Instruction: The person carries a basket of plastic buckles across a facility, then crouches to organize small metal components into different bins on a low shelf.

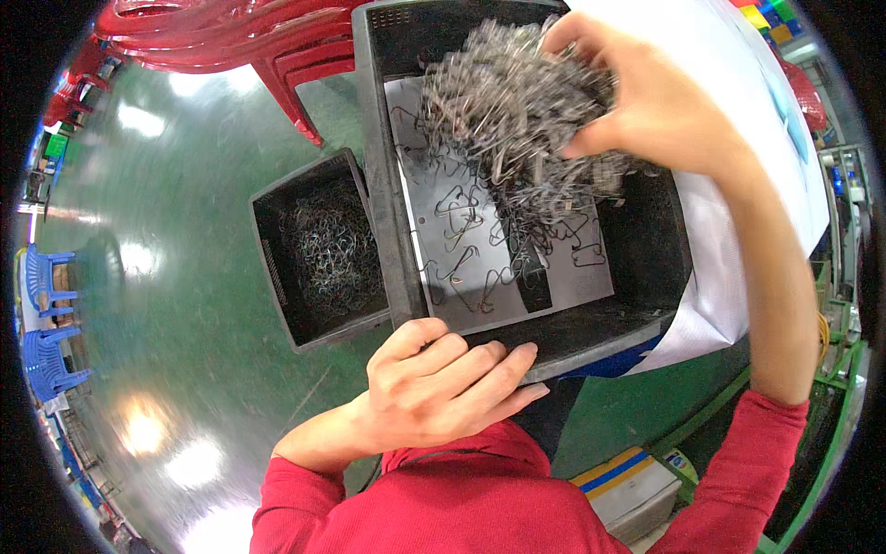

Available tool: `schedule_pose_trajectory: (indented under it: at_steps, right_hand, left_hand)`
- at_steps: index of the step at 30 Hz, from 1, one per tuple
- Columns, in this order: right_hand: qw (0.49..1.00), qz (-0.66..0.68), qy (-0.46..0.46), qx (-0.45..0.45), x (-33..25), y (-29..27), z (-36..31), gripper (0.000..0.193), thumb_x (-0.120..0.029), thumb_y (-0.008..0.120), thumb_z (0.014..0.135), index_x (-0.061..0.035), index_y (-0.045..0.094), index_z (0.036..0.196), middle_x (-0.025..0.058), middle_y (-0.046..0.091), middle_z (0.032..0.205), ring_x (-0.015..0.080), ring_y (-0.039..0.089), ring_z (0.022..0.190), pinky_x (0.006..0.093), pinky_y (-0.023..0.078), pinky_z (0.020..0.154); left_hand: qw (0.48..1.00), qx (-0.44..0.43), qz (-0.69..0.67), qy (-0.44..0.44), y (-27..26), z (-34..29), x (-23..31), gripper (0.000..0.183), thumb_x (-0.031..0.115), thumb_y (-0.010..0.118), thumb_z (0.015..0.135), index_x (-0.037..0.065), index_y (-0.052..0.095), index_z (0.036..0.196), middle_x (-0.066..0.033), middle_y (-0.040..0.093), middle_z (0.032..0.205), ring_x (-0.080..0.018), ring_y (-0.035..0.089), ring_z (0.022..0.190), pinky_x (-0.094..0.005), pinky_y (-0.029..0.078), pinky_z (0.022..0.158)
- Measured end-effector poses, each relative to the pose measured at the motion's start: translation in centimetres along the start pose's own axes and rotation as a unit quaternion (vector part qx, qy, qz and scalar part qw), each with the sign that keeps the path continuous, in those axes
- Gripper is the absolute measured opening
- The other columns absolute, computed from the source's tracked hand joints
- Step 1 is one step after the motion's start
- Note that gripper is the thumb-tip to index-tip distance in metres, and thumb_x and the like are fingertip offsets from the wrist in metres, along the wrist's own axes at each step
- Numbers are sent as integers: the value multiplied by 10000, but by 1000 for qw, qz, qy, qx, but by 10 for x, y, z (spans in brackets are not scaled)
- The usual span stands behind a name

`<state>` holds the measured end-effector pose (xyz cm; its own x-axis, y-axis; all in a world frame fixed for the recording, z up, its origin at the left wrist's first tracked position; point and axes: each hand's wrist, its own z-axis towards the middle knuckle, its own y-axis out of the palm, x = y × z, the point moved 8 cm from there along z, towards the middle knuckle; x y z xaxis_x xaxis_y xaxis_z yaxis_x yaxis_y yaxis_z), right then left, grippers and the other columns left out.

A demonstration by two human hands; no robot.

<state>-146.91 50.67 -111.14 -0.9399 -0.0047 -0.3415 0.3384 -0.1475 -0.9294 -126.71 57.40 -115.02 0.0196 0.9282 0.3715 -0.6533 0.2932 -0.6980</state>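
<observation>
While gripping a tangled clump of wire clips [517, 120] in clenched fingers, right hand [646, 102] up over black crate [383, 185]. Left hand [443, 383] flat on crate rim, fingers released, grasping nothing.

left hand [443, 383]: palm down, fingers flat, slightly spread | right hand [646, 97]: raised, fingers curled closed, probably gripping | both sleeves red

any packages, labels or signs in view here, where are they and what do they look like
Flat box: on the floor at lower right, pale with blue and yellow stripes.
White bag: under the big bin's right side, a smooth sheet.
Coloured panels: top right corner, small bright squares, too small to tell apart.
</observation>
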Motion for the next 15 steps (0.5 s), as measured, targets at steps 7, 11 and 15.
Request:
schedule_pose_trajectory:
  at_steps: [7,11,15]
  right_hand:
    - [993,-84,26,-75,21,33,-10,556,-63,764,498,-70,490,982,104,518,924,293,519,935,369,429,817]
    - [996,76,40,-2,35,0,-14,544,-46,740,488,-54,487,969,111,537,908,286,527,907,365,420,807]
    - [996,-9,11,-84,34,26,-23,559,-45,748,489,-41,486,982,116,554,874,280,539,888,362,419,808]
  left_hand:
    - [1000,-25,4,-3,11,12,6,352,358,784,588,175,687,872,68,603,688,-83,452,503,-231,369,578]
    - [999,-45,25,-18,21,13,6,367,374,781,580,189,689,884,70,605,692,-88,447,513,-241,374,597]
    - [998,-48,37,-15,26,18,10,366,379,779,572,194,696,877,67,607,691,-90,447,522,-248,375,599]
